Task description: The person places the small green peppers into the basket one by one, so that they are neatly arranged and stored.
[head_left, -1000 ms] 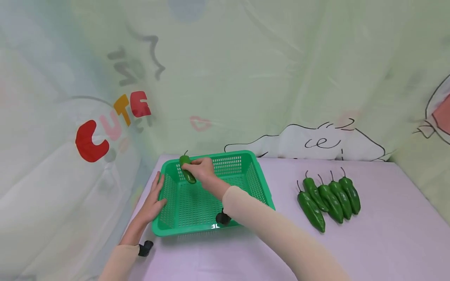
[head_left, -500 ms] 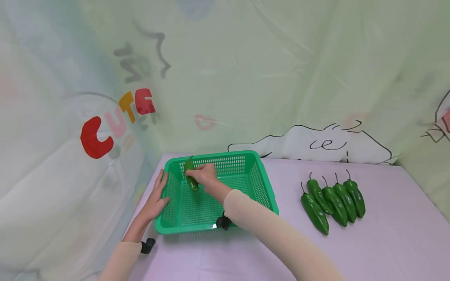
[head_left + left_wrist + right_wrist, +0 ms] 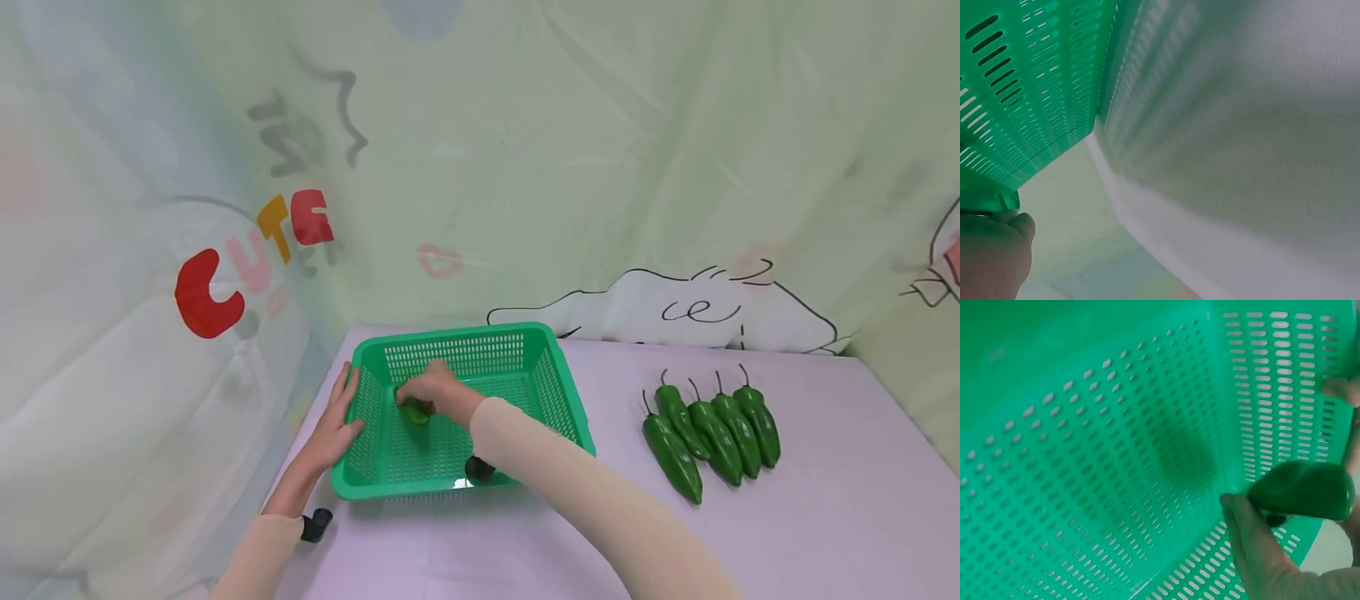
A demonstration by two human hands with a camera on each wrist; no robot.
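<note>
Pinching the green pepper (image 3: 1307,490) in its fingers, the right hand (image 3: 437,387) holds it low inside the green basket (image 3: 487,350), toward the left side; floor contact unclear; left hand (image 3: 330,435) spread against the basket's left rim; pepper is glossy, so probably slick, light, fairly firm, may bruise if squeezed; best gripped round the middle.

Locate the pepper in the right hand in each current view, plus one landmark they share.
Head: left of picture centre, inside the basket's walls, partly hidden; pepper under the right hand.
Left wrist: no pepper visible.
Right wrist: right side, just below mid-height; pepper at the fingers.
Shared landmark: green basket, left of centre in head, upper left in left wrist, filling most of right wrist.
</note>
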